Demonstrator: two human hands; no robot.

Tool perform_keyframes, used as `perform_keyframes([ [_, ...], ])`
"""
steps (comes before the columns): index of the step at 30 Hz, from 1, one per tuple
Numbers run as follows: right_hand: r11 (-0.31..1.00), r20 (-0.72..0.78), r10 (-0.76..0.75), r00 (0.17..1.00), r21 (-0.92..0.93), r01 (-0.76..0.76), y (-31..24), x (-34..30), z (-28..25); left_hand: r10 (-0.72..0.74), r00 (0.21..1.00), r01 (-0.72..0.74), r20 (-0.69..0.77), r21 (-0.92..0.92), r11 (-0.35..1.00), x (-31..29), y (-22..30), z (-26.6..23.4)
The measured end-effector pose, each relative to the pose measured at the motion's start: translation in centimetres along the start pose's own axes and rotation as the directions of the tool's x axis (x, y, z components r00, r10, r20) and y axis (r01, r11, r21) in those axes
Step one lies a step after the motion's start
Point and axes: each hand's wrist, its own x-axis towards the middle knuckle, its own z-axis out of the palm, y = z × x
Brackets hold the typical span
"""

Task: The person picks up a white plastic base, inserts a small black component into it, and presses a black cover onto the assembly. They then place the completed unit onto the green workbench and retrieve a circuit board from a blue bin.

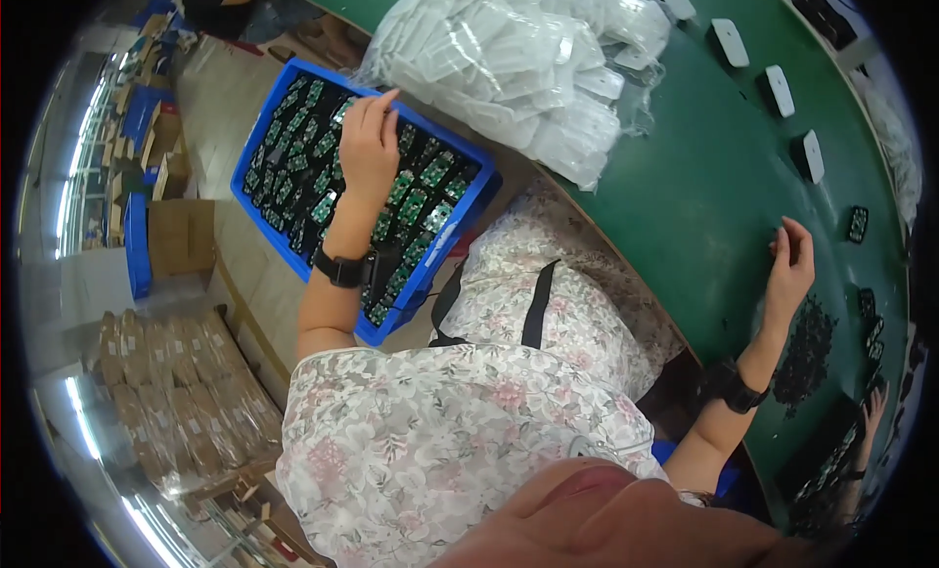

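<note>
My left hand [370, 143] hovers over a blue plastic tray [256, 143], its fingers stretched out and apart from the thumb. I see nothing in it. Rows of small green circuit boards in black housings [411, 206] fill the tray. My right hand [790, 270] is above the green tabletop [685, 236], its fingers loosely bent and open, with no held thing visible. Beside that wrist lies a pile of small black parts [807, 353]. A single black-framed circuit board [858, 224] rests on the table beyond the right hand.
A big clear bag of white plastic covers [489, 60] lies at the table's edge. Several white covers [780, 91] are spaced along the far side. Another person's hand [873, 407] is near more boards [867, 304] at the right. Wrapped brown stacks [181, 392] stand on the floor at left.
</note>
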Motion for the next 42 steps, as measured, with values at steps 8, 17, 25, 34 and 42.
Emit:
perform_keyframes([
  [8,0.999,0.013,-0.008,1.0,0.037,0.007,-0.1,-0.1,0.1,0.69,0.718,-0.625,0.098,-0.345,0.7,9.7,15.2,6.5],
  [17,0.989,-0.108,-0.148,0.983,0.008,0.15,-2.3,-0.7,0.4,0.68,0.471,-0.716,0.562,-0.207,0.667,15.5,14.5,9.6],
  [25,0.972,-0.164,-0.23,0.959,-0.078,0.22,-2.0,-1.0,0.3,0.66,0.452,-0.649,0.6,-0.286,0.705,17.4,16.6,6.7],
  [34,0.92,-0.184,-0.083,0.979,0.363,0.146,-3.5,-1.2,-0.5,0.64,0.762,-0.633,-0.103,-0.328,0.701,13.8,24.9,3.9],
  [42,0.683,-0.143,0.034,0.989,0.725,0.082,-5.3,-1.7,-1.4,0.462,0.744,0.396,0.483,-0.875,0.278,6.3,34.5,7.7],
])
